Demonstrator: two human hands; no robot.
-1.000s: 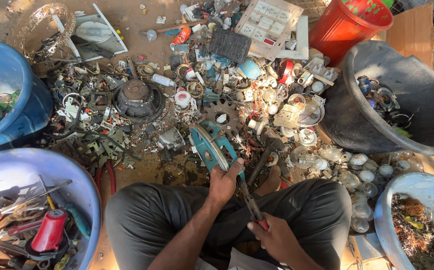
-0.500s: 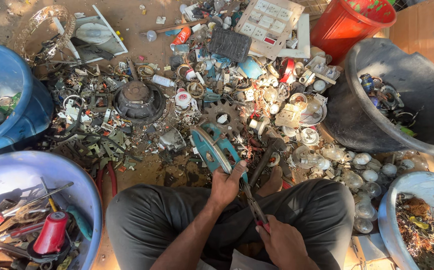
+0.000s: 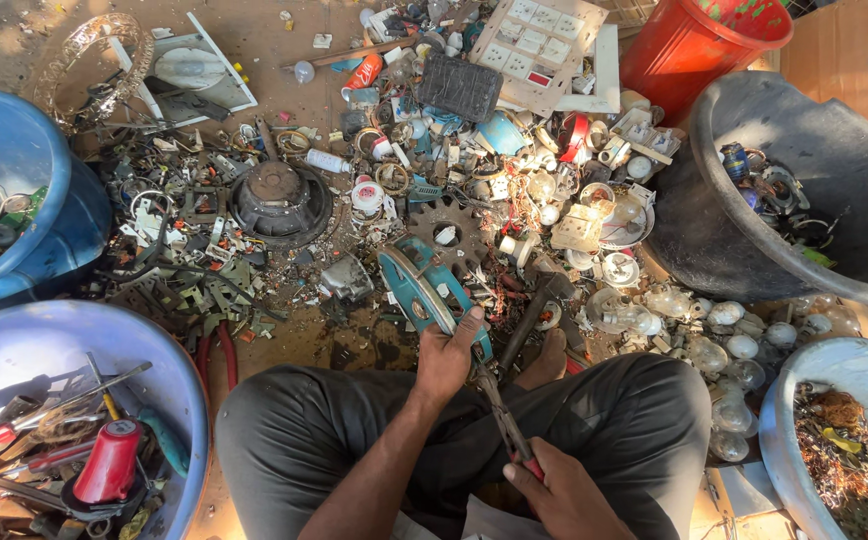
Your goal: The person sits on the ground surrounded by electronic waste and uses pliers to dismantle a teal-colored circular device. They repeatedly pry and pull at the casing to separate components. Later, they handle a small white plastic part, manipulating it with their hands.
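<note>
I sit cross-legged over a heap of scrap. My left hand (image 3: pixel 446 362) grips the near end of a teal power-tool housing (image 3: pixel 424 290) that rests on the ground in front of my knees. My right hand (image 3: pixel 562 498) is closed around the red-handled pliers (image 3: pixel 502 412), whose jaws reach up to the housing right beside my left thumb. A hammer (image 3: pixel 529 318) with a dark handle lies just to the right of the housing, near my bare foot (image 3: pixel 544 362).
A blue tub (image 3: pixel 169 385) at lower left holds tools and a red part. Another blue tub (image 3: pixel 64 215) stands at left, a black tub (image 3: pixel 694 235) and a red bucket (image 3: pixel 679 50) at right, a bowl of copper wire (image 3: pixel 784 440) at lower right. Bulbs, a gear and a round speaker litter the ground.
My right hand has slid slightly down and right along the pliers. The left hand keeps its hold on the teal housing, which has barely moved.
</note>
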